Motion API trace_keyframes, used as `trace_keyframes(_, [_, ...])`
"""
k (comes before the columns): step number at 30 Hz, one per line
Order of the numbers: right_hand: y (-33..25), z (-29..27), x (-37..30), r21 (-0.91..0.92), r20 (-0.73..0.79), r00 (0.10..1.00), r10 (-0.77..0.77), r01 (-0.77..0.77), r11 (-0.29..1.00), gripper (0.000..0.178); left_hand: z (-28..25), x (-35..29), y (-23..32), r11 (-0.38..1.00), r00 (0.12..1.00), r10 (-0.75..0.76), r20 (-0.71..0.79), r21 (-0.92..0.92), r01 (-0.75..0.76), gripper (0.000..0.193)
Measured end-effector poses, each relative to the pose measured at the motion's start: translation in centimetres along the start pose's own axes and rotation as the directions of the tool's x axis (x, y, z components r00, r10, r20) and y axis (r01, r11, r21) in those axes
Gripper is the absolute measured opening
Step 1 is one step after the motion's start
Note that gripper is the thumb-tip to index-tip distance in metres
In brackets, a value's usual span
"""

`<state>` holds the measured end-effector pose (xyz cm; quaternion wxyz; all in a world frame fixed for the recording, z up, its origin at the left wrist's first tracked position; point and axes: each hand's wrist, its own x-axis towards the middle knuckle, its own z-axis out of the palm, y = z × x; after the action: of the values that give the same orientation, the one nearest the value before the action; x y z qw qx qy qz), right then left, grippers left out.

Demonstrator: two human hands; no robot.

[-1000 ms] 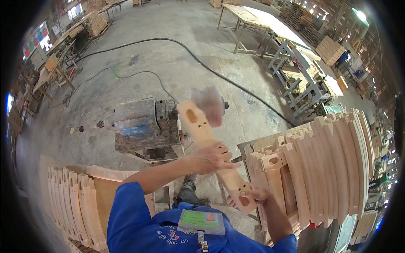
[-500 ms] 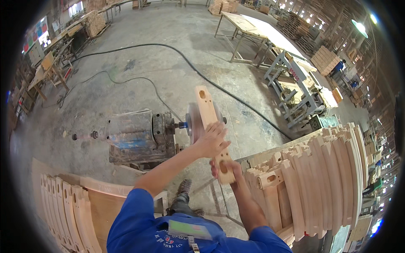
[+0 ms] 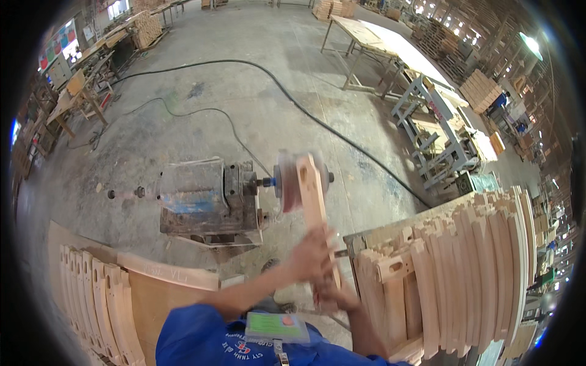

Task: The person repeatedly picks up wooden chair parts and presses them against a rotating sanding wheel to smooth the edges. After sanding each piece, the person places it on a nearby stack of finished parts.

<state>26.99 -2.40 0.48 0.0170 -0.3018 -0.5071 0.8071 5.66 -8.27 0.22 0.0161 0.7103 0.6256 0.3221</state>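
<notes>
A pale wooden slat (image 3: 314,204) with oval slots near its ends is held lengthwise in front of me. My left hand (image 3: 310,253) is closed around its middle, smeared by motion. Lower down, my right hand (image 3: 334,297) grips the near end, its fingers partly hidden. The far end of the slat lies over or against the sanding wheel (image 3: 289,186); whether they touch I cannot tell. This wheel sits on the shaft of a worn motor (image 3: 195,189) to the left.
Many similar wooden pieces (image 3: 476,268) are stacked at the right. More slotted slats (image 3: 101,299) lean in a wooden bin at the lower left. A black hose (image 3: 278,94) crosses the concrete floor. Worktables (image 3: 366,38) and a grey metal frame (image 3: 436,122) stand at the far right.
The slat has been drawn back toward me and turned more onto its edge. Both hands have come nearer my body, and the left one now wraps the slat instead of lying flat on it.
</notes>
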Motion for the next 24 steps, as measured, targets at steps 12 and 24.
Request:
trace_keyframes(12, [2.1,1.8,3.2,-0.98,-0.157,0.905,-0.396,-0.194,-0.054,0.092,3.0,-1.9,-1.7,0.992,0.992,-0.122,-0.007,0.022,0.122,0.055])
trace_keyframes(24, [-3.8,0.3,14.2,0.746,0.36,0.868,-0.342,-0.047,0.664,0.06,-2.3,11.2,-8.0,0.982,0.98,-0.188,0.057,0.009,0.188,0.039])
